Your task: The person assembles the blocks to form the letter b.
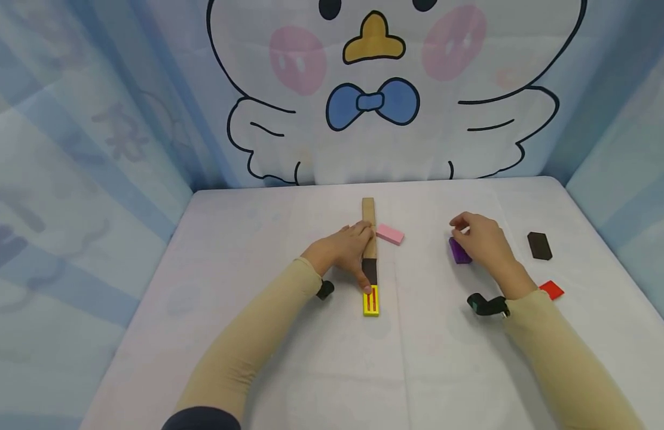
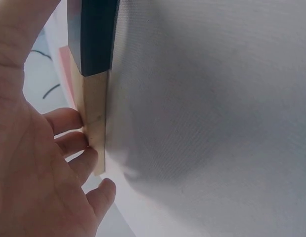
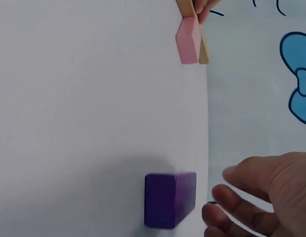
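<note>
My left hand (image 1: 342, 249) rests along a straight row of blocks. Its fingers lie against the side of the light wooden part (image 2: 93, 96), while the thumb touches a yellow block with red stripes (image 1: 371, 308) at the near end. Between the wood and the yellow sits a dark block (image 1: 369, 272). A pink block (image 1: 390, 234) lies slantwise just right of the row. My right hand (image 1: 485, 243) hovers beside and over a purple block (image 3: 160, 201), its fingers loosely bent and apart from the block in the right wrist view.
Toward the table's right side lie a black block (image 1: 539, 246) and a red piece (image 1: 552, 290), the latter partly behind the right sleeve. A white cloth covers the table (image 1: 321, 376). Behind it hangs a curtain with a cartoon print (image 1: 372, 143).
</note>
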Demonstrator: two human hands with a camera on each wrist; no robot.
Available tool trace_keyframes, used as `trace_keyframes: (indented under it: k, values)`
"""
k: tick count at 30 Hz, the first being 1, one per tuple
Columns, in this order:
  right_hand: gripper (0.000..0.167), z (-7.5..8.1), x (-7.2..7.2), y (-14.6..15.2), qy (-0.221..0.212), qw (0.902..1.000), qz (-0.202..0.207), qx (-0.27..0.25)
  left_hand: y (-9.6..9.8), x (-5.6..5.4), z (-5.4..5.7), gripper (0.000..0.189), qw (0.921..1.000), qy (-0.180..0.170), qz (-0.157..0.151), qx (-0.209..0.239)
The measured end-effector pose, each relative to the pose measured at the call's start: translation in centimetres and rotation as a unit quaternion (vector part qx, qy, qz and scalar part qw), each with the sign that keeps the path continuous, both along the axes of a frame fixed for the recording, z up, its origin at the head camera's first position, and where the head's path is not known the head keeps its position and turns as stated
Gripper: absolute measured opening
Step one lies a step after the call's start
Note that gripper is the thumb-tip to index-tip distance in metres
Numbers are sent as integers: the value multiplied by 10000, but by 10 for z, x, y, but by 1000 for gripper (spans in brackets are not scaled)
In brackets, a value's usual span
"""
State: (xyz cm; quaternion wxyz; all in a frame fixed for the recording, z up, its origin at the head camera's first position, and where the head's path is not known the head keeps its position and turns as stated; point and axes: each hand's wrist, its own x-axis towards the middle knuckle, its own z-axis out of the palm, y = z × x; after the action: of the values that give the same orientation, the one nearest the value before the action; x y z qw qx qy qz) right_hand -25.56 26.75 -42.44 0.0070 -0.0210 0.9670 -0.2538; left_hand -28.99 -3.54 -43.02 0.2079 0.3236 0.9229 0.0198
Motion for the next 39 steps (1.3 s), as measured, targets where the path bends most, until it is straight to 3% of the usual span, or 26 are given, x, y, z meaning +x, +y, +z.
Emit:
trace_keyframes:
  k: [10,18,39]
  values:
    - [39,-11,18,15,-746,9956,-545,-178,-7,1,2,134,10000,-16,59,-56]
    - [37,-11,25,6,-540,9975,-373,-256,-3,1,3,135,10000,-11,-1,-88]
    - [25,-15,17,-36,-33,9997,168,-176,2,1,3,133,10000,-56,-44,-17]
